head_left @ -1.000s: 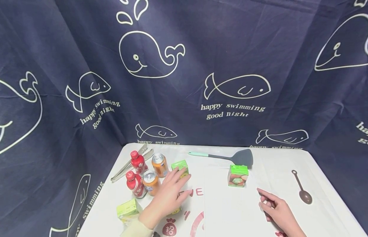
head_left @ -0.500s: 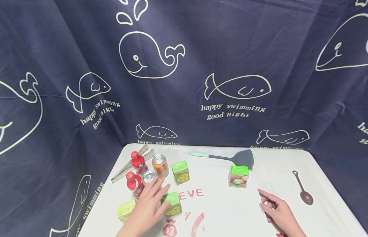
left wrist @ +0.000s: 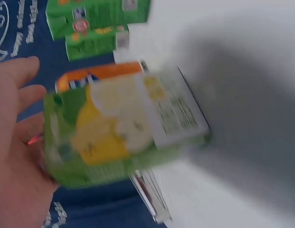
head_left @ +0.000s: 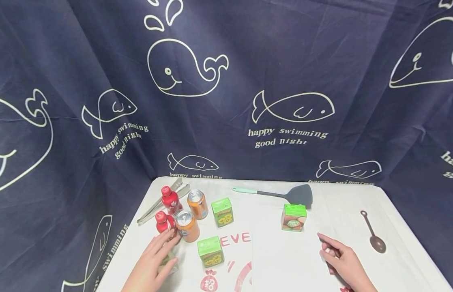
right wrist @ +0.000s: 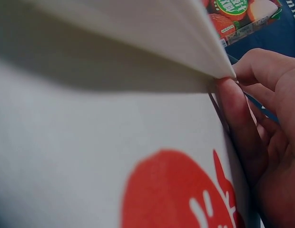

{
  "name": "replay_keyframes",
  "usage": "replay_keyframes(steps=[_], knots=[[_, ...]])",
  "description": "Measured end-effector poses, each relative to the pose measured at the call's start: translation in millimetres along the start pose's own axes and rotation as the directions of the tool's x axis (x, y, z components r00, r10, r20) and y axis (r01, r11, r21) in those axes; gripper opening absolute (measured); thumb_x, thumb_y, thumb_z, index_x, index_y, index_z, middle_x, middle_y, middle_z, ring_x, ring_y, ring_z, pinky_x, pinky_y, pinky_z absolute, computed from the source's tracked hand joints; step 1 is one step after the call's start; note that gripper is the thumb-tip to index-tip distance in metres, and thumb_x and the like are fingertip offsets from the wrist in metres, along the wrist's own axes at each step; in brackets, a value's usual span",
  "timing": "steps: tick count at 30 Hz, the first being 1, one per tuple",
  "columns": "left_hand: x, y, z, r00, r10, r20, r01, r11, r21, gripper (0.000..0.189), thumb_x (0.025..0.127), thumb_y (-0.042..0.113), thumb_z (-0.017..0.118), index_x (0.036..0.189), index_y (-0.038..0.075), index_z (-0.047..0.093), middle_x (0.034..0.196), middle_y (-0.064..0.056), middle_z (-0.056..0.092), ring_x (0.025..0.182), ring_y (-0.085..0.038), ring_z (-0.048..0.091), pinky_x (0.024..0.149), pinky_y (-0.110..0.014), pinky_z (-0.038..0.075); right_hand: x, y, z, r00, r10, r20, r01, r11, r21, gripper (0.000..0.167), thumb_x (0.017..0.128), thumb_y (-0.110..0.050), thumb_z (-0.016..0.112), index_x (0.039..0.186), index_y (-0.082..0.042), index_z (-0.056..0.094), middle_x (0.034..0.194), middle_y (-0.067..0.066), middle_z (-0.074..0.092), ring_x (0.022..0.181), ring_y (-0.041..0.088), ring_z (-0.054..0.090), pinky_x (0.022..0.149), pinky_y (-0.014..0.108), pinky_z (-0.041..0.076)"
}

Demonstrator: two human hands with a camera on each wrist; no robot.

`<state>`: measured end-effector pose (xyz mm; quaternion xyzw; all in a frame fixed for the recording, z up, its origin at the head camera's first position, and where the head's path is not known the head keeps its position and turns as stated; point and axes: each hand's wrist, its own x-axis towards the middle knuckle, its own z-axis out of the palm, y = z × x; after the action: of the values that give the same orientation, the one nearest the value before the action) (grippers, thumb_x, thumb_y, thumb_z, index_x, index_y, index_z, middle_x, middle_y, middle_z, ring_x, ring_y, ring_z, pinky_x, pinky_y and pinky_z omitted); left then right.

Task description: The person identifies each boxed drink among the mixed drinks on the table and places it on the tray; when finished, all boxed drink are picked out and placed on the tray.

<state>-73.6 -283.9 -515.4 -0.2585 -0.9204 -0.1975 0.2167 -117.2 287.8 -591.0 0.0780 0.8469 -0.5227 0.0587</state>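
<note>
My left hand [head_left: 151, 261] is at the front left, over a green juice box [left wrist: 123, 128] with pear pictures. Its fingers are spread and nearly straight beside the box, and in the head view they hide most of it. Close by stand two red bottles [head_left: 170, 200], two orange drink cans [head_left: 187, 228] and two green juice boxes with yellow fruit pictures [head_left: 211, 252]. Thumb and forefinger of my right hand [head_left: 344, 259] pinch the edge of a plain white sheet [head_left: 281, 259], raised off the printed cloth in the right wrist view.
Metal tongs [head_left: 157, 207] lie behind the bottles. A spatula [head_left: 298, 194] with a mint handle lies along the back, a green-topped juice box [head_left: 293, 219] in front of it. At the right is a brown spoon [head_left: 374, 239]. A dark blue curtain [head_left: 233, 121] hangs behind the table.
My left hand has moved left and toward me, from the yellow-fruit juice boxes past the cans to the pear juice box. The right hand has stayed in place.
</note>
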Motion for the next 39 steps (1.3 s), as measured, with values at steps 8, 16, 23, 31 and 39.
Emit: replay_keyframes(steps=[8,16,23,31,39], knots=[[-20.5,-21.7,-10.8,1.0,0.019,0.001,-0.019,1.0,-0.02,0.067,0.084,0.017,0.084,0.146,0.01,0.061,0.149,-0.015,0.054,0.135,-0.034,0.048,0.12,-0.016,0.019,0.9,-0.4,0.5,1.0,0.023,0.005,-0.023,1.0,0.004,0.057,0.096,-0.006,0.069,0.15,0.0,0.052,0.106,0.009,0.059,0.056,0.021,0.059,0.049,0.033,0.055],[-37.6,-34.9,-18.2,0.999,-0.041,-0.007,0.041,0.998,-0.047,0.063,0.08,0.013,0.087,0.139,0.011,0.066,0.14,-0.012,0.061,0.126,-0.031,0.054,0.116,-0.01,0.022,-1.7,-2.4,0.1,0.999,0.04,0.013,-0.04,0.999,0.003,0.057,0.098,-0.005,0.068,0.152,0.001,0.05,0.107,0.01,0.058,0.057,0.021,0.059,0.05,0.033,0.055],[-39.9,-39.6,-19.6,0.998,-0.033,-0.054,0.026,0.992,-0.125,0.062,0.078,0.007,0.087,0.136,0.012,0.067,0.132,-0.001,0.064,0.125,-0.008,0.056,0.111,-0.009,0.03,-1.8,-2.0,0.1,1.0,0.029,0.009,-0.029,1.0,0.0,0.057,0.097,-0.005,0.069,0.151,0.001,0.051,0.108,0.011,0.058,0.058,0.022,0.059,0.05,0.033,0.055],[-47.2,-35.0,-10.4,0.967,-0.25,-0.044,0.221,0.915,-0.339,0.052,0.083,0.0,0.085,0.131,0.016,0.069,0.123,0.004,0.067,0.113,0.0,0.06,0.078,-0.024,0.061,-1.8,-1.1,0.6,0.999,0.04,0.007,-0.039,0.999,-0.021,0.057,0.097,-0.005,0.069,0.151,0.0,0.051,0.108,0.009,0.058,0.058,0.022,0.059,0.05,0.033,0.055],[-48.0,-27.1,-6.2,0.934,-0.35,-0.074,0.292,0.865,-0.409,0.049,0.08,-0.007,0.085,0.123,0.014,0.072,0.116,0.001,0.069,0.106,-0.004,0.064,0.074,-0.032,0.064,-0.2,0.5,0.6,1.0,0.016,-0.009,-0.016,1.0,-0.02,0.056,0.096,-0.005,0.07,0.15,0.0,0.053,0.107,0.009,0.058,0.057,0.021,0.059,0.05,0.032,0.055]])
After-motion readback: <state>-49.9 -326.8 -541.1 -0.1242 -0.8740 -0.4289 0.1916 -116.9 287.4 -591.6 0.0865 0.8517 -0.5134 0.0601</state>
